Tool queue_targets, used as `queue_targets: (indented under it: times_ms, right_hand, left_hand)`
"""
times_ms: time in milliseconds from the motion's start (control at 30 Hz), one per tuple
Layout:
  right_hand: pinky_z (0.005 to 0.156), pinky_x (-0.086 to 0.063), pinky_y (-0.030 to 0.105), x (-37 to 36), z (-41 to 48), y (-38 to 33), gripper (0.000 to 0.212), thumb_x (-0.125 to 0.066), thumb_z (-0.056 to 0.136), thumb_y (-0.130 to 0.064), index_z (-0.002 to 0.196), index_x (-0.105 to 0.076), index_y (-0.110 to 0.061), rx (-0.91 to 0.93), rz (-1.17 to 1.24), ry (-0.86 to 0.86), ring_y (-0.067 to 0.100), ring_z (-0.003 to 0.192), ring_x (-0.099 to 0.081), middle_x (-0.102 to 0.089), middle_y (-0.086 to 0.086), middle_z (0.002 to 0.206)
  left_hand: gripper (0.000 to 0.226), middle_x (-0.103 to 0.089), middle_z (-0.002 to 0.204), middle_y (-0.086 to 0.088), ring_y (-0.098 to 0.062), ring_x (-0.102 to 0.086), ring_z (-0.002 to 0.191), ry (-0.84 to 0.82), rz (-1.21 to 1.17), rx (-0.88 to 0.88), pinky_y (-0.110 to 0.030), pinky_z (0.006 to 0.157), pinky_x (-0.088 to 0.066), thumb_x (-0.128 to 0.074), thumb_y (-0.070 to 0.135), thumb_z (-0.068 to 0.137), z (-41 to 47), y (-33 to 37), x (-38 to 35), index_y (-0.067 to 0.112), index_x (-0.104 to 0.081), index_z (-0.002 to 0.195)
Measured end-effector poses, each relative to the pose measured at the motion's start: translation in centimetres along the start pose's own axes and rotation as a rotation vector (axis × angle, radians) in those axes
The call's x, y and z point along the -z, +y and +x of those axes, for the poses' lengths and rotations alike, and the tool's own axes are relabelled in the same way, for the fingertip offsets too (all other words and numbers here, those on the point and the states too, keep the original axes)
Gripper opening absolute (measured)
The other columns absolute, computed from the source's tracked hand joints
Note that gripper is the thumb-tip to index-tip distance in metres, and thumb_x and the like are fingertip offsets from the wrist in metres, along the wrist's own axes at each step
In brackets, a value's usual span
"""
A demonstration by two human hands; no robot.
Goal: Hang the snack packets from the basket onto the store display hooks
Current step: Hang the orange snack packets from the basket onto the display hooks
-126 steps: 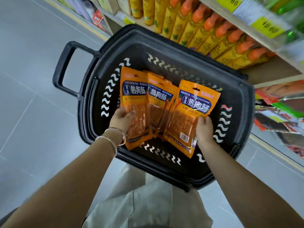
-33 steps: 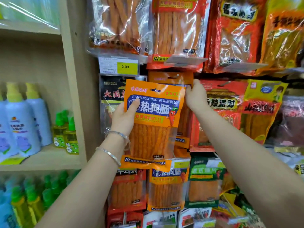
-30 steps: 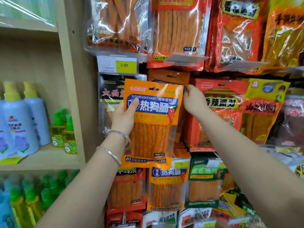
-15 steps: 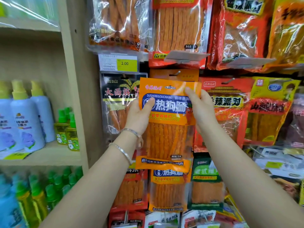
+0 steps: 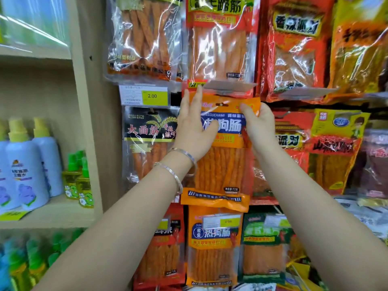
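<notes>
"Head view is up. What have you got, left to right?"

"My left hand (image 5: 195,131) lies flat on the orange snack packet (image 5: 220,164), fingers straight, thumb across the label, pressing it to the display. The packet sits high between both hands. My right hand (image 5: 260,122) pinches its top right corner, thumb in front."

"How will it handle?"

"Light, floppy, slick film, I judge, and the sticks inside may snap. I'd hold the stiffer header either side of the hang hole (image 5: 221,105). Whether the hook is through, I cannot tell."
</notes>
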State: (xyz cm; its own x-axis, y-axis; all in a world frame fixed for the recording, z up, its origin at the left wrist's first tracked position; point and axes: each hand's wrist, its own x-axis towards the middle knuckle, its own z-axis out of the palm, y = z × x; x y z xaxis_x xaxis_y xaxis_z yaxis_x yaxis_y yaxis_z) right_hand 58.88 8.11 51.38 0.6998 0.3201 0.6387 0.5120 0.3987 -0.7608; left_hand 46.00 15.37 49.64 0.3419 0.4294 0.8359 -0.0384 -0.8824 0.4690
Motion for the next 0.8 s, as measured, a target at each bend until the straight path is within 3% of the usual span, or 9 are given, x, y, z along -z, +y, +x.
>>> queue_targets:
  times_ms: [200,267,333,400,433,533,600,700,800]
  right_hand:
    - [0.086,-0.049,0.049,-0.9,0.6,0.3,0.015,-0.058,0.089,-0.022,0.075,-0.055,-0.019,0.012,-0.106,0.027,0.031,0.093,-0.063,-0.066,0.012,0.093]
    - [0.084,-0.049,0.046,-0.8,0.8,1.0,0.015,-0.058,0.09,-0.024,0.082,-0.058,-0.011,0.037,-0.154,0.029,0.029,0.091,-0.062,-0.066,0.013,0.093]
    - [0.074,-0.047,0.037,-0.5,0.9,1.7,0.02,-0.058,0.091,-0.028,0.083,-0.056,-0.01,0.105,-0.232,0.024,0.016,0.078,-0.059,-0.062,0.008,0.082]
    - [0.066,-0.042,0.022,-0.4,0.5,2.3,0.018,-0.06,0.091,-0.031,0.085,-0.048,-0.019,0.183,-0.264,0.05,-0.002,0.068,-0.051,-0.052,-0.009,0.075]
    - [0.071,-0.043,0.022,-0.3,0.2,2.6,0.02,-0.062,0.089,-0.031,0.096,-0.047,-0.019,0.201,-0.268,0.065,-0.002,0.075,-0.053,-0.053,-0.01,0.082]
    - [0.094,-0.044,0.037,0.3,-1.0,4.2,0.059,-0.067,0.085,-0.022,0.133,-0.036,-0.011,0.333,-0.35,0.101,0.021,0.11,-0.051,-0.05,0.007,0.122]
    - [0.098,-0.04,0.041,0.9,-2.0,5.6,0.063,-0.068,0.081,-0.013,0.136,-0.037,-0.006,0.536,-0.511,0.151,0.029,0.114,-0.045,-0.044,0.017,0.124]
    - [0.101,-0.036,0.046,1.8,-2.8,7.8,0.049,-0.067,0.081,-0.013,0.128,-0.053,-0.008,0.808,-0.875,0.148,0.037,0.121,-0.045,-0.049,0.024,0.128]
    - [0.109,-0.026,0.052,1.6,-2.5,9.4,0.041,-0.059,0.087,-0.016,0.128,-0.057,-0.014,0.835,-1.187,0.009,0.035,0.131,-0.043,-0.05,0.016,0.138]
  left_hand:
    - [0.079,0.003,0.158,-0.005,-0.012,0.002,0.144,0.009,-0.011,-0.025,-0.023,0.108,-0.006,-0.058,0.02,0.086,-0.5,-1.0,0.1,0.034,-0.011,0.148]
    - [0.081,0.002,0.158,-0.002,-0.011,0.001,0.143,-0.013,-0.013,-0.022,-0.023,0.107,-0.007,-0.058,0.022,0.086,-0.6,-1.4,-0.1,0.035,-0.007,0.149]
    - [0.082,0.002,0.158,0.002,-0.009,0.0,0.143,-0.045,-0.018,-0.008,-0.022,0.106,-0.008,-0.057,0.024,0.087,-0.9,-2.0,-0.6,0.034,-0.004,0.149]
    - [0.083,0.001,0.158,0.002,-0.008,0.0,0.143,-0.093,-0.003,0.013,-0.022,0.107,-0.007,-0.057,0.026,0.087,-1.6,-2.9,-1.3,0.031,-0.003,0.149]
    - [0.083,0.0,0.158,0.002,-0.009,0.0,0.143,-0.126,0.023,0.029,-0.024,0.11,-0.007,-0.057,0.026,0.087,-2.1,-3.5,-1.7,0.029,-0.003,0.149]
    - [0.084,0.005,0.158,0.003,-0.013,0.002,0.144,-0.274,0.111,0.087,-0.036,0.117,-0.009,-0.056,0.03,0.087,-4.1,-5.5,-3.2,0.027,0.001,0.15]
    - [0.087,0.015,0.157,0.003,-0.018,0.004,0.145,-0.342,0.18,0.096,-0.04,0.117,-0.01,-0.057,0.033,0.086,-5.4,-6.8,-4.2,0.028,0.004,0.149]
    - [0.09,0.028,0.153,0.005,-0.022,0.009,0.144,-0.366,0.29,0.058,-0.043,0.115,-0.009,-0.056,0.035,0.085,-6.5,-8.3,-5.3,0.029,0.006,0.149]
    - [0.093,0.037,0.147,0.007,-0.021,0.015,0.143,-0.39,0.333,0.067,-0.044,0.115,-0.007,-0.056,0.036,0.084,-6.4,-9.1,-6.4,0.027,0.01,0.148]
